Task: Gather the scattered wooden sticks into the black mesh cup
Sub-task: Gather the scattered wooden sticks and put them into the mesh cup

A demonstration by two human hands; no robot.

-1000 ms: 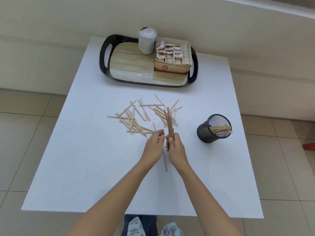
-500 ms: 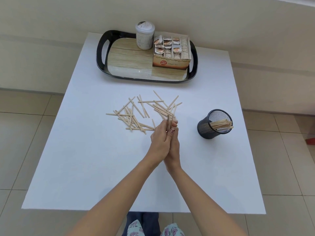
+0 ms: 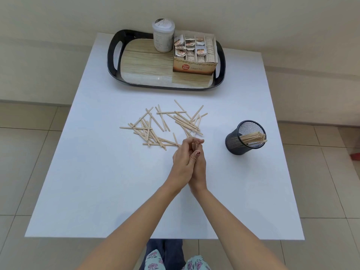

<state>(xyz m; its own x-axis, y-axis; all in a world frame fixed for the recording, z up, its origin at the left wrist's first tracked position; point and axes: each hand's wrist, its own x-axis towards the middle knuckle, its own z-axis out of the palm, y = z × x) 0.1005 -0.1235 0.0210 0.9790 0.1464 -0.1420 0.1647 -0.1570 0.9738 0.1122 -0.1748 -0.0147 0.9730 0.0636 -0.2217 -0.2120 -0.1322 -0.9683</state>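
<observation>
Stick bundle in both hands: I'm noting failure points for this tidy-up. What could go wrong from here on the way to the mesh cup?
1. The stick bundle is pressed between the left hand and right hand; passing it to one hand could let some slip out.
2. The black mesh cup already holds sticks leaning over its right rim; new ones may snag on them or tip the cup.
</observation>
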